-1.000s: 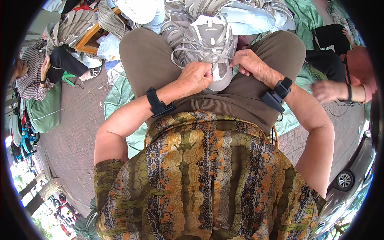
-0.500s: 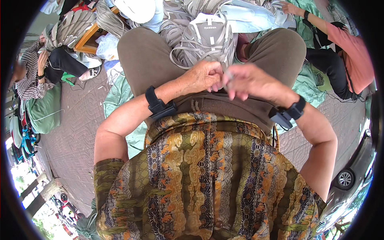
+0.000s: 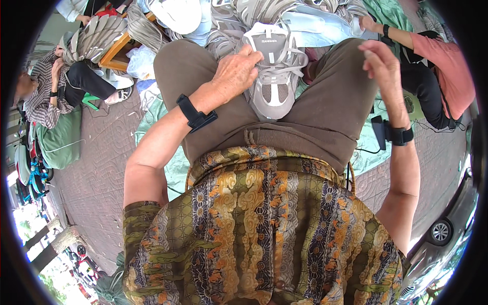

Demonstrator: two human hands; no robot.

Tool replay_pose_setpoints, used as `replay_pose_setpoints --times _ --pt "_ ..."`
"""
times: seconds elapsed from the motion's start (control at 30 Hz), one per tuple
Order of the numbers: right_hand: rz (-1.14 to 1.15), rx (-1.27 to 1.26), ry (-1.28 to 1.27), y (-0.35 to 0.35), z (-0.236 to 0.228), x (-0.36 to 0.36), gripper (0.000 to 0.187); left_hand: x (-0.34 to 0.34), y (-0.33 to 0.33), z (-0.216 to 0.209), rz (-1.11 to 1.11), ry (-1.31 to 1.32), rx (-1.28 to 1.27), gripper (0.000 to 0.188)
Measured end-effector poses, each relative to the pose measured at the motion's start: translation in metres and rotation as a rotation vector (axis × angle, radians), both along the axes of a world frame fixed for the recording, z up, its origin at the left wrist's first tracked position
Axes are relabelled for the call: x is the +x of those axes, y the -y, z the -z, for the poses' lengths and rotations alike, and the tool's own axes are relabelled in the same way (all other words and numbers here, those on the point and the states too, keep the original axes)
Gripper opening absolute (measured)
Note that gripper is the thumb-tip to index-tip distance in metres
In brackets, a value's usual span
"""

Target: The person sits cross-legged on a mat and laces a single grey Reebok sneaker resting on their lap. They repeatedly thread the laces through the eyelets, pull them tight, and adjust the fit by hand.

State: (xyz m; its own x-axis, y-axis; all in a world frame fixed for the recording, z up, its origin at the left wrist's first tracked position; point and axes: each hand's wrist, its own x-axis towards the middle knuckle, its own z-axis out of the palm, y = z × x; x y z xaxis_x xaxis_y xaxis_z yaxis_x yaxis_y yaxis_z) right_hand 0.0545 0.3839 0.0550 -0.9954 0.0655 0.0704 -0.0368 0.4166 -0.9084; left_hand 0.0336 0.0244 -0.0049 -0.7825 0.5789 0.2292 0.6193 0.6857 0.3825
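A grey and white sneaker (image 3: 273,94) rests between my thighs, toe toward me and tongue upright. My left hand (image 3: 236,73) is closed at the sneaker's left side by the tongue, its fingertips pinched on the grey shoelace; the exact grip is partly hidden by the fingers. Loose loops of lace (image 3: 303,58) stick out on the sneaker's right side. Away from the shoe, my right hand (image 3: 385,65) is raised above my right knee. Its fingers are loosely bent and a little apart, and nothing shows in them.
Grey laces and more shoes (image 3: 223,43) are heaped beyond my knees, beside light blue pieces (image 3: 317,25). A wooden frame (image 3: 114,56) and plastic bag (image 3: 140,63) stand at left. Co-workers sit at left (image 3: 51,96) and right (image 3: 442,76). Green sheeting (image 3: 373,152) covers some paving.
My hands have parted: the left moved up to the tongue, the right swung out to the right. The sneaker's toe, covered before, now shows.
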Motion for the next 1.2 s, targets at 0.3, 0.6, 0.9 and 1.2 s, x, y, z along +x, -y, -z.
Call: replay_pose_setpoints --times 0.3,0.6,0.9,1.2 --pt "-0.548 0.618 -0.239 0.130 0.048 0.022 0.030 -0.007 0.004 0.003 0.023 0.071 -0.054 0.015" --pt "-0.771 0.376 0.009 0.134 0.069 -0.010 0.015 -0.014 0.023 -0.001 0.161 -0.112 -0.128 0.019" --pt "-0.395 -0.089 0.321 0.069 0.014 0.005 0.012 0.005 0.104 -0.024 0.024 -0.198 -0.281 0.020" --pt "-0.458 -0.270 0.355 0.100 0.039 -0.001 0.016 0.039 0.243 -0.048 -0.278 -0.228 -0.378 0.022"
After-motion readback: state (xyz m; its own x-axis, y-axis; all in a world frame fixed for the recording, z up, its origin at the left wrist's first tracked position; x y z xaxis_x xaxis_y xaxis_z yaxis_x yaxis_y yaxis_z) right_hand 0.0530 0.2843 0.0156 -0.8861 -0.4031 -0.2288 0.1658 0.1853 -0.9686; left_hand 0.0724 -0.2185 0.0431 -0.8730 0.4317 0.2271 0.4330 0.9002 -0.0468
